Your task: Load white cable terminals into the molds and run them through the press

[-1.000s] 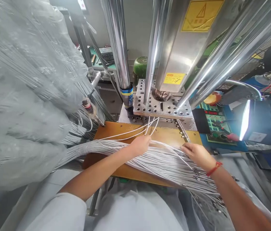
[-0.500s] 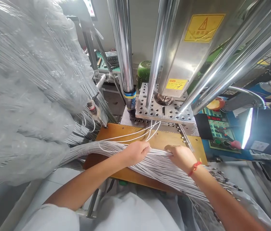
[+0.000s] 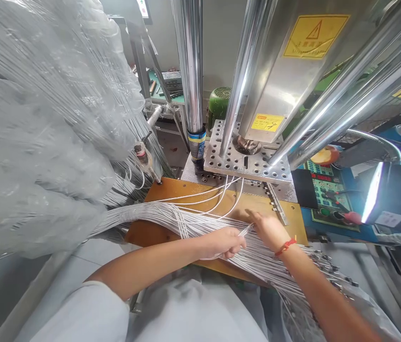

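Clutching a few white cables in a tightly curled left hand, just over a thick cable bundle. Holding the right hand just beside that grip, near the cables' outer stretch, without clearly showing whether pinching them. Working above a tan board underneath the grip, facing a perforated metal plate beyond it.

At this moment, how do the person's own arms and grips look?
The left arm wears a short or pushed-up white sleeve; the left grip has no glove. The right grip is also gloveless; a red bracelet, apparently cord, sits behind it. No right sleeve shows.
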Demonstrator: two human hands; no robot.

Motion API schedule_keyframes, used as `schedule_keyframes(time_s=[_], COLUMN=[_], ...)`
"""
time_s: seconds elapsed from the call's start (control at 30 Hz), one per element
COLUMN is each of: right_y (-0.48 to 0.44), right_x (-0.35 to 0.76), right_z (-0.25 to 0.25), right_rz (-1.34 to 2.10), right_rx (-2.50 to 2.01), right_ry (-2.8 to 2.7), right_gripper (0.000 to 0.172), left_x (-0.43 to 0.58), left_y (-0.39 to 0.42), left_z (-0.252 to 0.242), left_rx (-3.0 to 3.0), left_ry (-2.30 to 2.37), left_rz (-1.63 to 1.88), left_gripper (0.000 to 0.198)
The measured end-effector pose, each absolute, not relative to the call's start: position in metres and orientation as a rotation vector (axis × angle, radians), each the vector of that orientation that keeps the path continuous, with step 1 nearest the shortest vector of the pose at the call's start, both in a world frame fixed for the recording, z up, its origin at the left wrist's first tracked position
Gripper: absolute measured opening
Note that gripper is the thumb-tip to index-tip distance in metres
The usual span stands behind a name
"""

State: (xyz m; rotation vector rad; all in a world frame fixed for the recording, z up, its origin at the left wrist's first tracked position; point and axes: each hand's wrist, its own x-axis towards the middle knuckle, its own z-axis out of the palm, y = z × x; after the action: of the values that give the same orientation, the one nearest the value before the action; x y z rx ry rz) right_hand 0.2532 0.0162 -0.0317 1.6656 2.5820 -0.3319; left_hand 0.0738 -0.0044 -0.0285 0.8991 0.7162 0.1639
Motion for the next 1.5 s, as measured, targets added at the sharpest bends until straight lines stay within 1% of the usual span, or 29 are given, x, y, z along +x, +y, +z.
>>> schedule_keyframes(time_s=[0.1,0.17,0.23,0.3,0.33,0.37,0.4,0.43,0.47,0.53,0.57,0.6,0.7,0.77,0.9,1.07,1.33,1.5], right_y=[0.012,0.01,0.009,0.007,0.006,0.006,0.006,0.006,0.007,0.012,0.015,0.018,0.025,0.022,-0.005,-0.037,-0.033,-0.037], right_x=[0.254,0.254,0.255,0.257,0.259,0.262,0.266,0.271,0.278,0.293,0.3,0.307,0.321,0.324,0.313,0.285,0.266,0.264], right_z=[-0.038,-0.036,-0.029,-0.021,-0.017,-0.015,-0.015,-0.016,-0.019,-0.027,-0.032,-0.036,-0.043,-0.041,-0.03,-0.031,-0.042,-0.044], right_rz=[-0.745,-1.043,-1.372,-1.638,-1.689,-1.654,-1.52,-1.281,-0.956,-0.314,-0.138,-0.074,-0.205,-0.324,-0.57,-0.733,-0.691,-0.662], right_rx=[1.596,1.785,1.929,1.747,1.651,1.66,1.784,1.989,2.2,2.417,2.413,2.389,2.349,2.389,2.488,2.515,2.519,2.529], right_ry=[2.704,2.766,2.698,2.598,2.554,2.53,2.526,2.518,2.476,2.273,2.162,2.074,1.94,1.892,1.88,2.026,2.128,2.126], right_gripper=[0.048,0.047,0.045,0.046,0.046,0.046,0.046,0.047,0.048,0.052,0.052,0.048,0.031,0.026,0.033,0.038,0.042,0.044], left_x=[0.079,0.083,0.086,0.09,0.091,0.092,0.093,0.093,0.094,0.094,0.094,0.095,0.097,0.099,0.104,0.114,0.126,0.129], left_y=[-0.003,-0.003,-0.002,0.0,0.001,0.002,0.003,0.005,0.006,0.009,0.011,0.013,0.019,0.023,0.029,0.03,0.026,0.028], left_z=[-0.03,-0.028,-0.026,-0.026,-0.026,-0.027,-0.029,-0.03,-0.031,-0.033,-0.033,-0.033,-0.032,-0.033,-0.038,-0.048,-0.074,-0.071], left_rx=[0.883,0.89,0.924,0.948,0.954,0.955,0.947,0.932,0.91,0.856,0.831,0.812,0.786,0.796,0.864,1.02,1.174,1.089], left_ry=[0.711,0.699,0.721,0.763,0.79,0.811,0.825,0.838,0.846,0.844,0.842,0.839,0.843,0.851,0.878,0.98,1.011,1.03], left_rz=[0.227,0.232,0.242,0.252,0.256,0.259,0.262,0.272,0.288,0.327,0.34,0.35,0.354,0.347,0.314,0.271,0.228,0.202], left_gripper=[0.014,0.016,0.019,0.023,0.024,0.025,0.024,0.023,0.023,0.021,0.021,0.021,0.021,0.021,0.019,0.019,0.021,0.019])
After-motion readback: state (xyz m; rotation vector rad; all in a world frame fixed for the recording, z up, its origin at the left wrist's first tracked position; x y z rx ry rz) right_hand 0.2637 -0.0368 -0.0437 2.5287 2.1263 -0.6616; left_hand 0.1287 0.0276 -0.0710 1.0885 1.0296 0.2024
